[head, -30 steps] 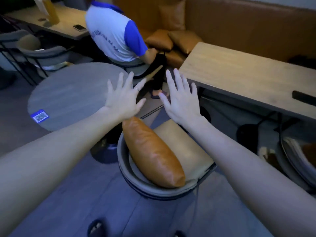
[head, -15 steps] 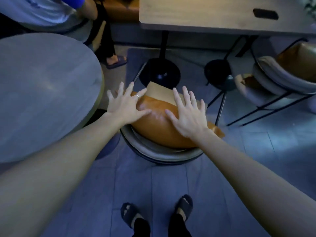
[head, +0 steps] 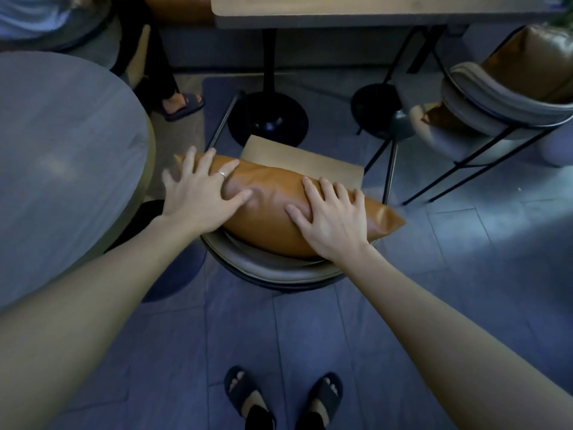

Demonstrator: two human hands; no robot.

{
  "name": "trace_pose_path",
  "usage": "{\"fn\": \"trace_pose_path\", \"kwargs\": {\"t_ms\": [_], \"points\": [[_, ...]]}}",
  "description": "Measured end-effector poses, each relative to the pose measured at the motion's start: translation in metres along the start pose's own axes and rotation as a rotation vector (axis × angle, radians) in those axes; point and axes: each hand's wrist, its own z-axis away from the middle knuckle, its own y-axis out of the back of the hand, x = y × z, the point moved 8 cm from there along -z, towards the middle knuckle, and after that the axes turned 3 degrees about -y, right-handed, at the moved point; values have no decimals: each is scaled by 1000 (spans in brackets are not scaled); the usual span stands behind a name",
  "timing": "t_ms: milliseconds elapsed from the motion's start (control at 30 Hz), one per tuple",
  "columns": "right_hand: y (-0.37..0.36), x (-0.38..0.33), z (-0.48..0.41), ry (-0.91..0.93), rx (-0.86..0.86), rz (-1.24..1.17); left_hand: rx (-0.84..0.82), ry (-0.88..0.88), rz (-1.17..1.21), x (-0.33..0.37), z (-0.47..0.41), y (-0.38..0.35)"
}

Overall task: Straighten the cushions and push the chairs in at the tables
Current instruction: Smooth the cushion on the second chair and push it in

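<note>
Both hands have settled more fully onto the cushion since half a second ago, when their fingers only reached over its top edge, and the cushion now lies more level across the chair. Nearest the viewer, two feet in dark sandals stand on the grey tiled floor. Two bare forearms stretch forward from the lower corners. Just ahead, the left hand, with a ring on one finger, lies flat on the left end of a tan leather cushion, fingers spread apart and not closed around anything. The right hand presses flat on the cushion's right half, its grip likewise open with fingers splayed. The cushion lies lengthwise across the rounded back of a grey chair, its right corner jutting past the chair's edge. Beyond it shows the chair's lighter tan seat pad. To the left, a round grey desk fills the side of the view, close beside the chair. Farther on, a rectangular wooden desk runs along the top edge, standing on a black pedestal base. At the far right, a second grey chair holds another tan cushion upright against its back. At the top left, another person's sandalled foot rests on the floor.
</note>
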Motion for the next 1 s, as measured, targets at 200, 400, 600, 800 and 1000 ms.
{"fn": "trace_pose_path", "kwargs": {"t_ms": [200,400,600,800,1000], "points": [[29,64,15,-153,118,-94,309,331,344,-36,35,16],[43,125,66,-385,192,-403,157,710,921,-53,50,-56],[-56,121,104,-874,-119,-1171,26,778,1076,-50,41,-91],[-125,67,116,-1076,-378,-1424,-21,789,1204,-70,31,-117],[-138,70,108,-1058,-206,-1452,-16,758,1293,-70,22,-128]]}}
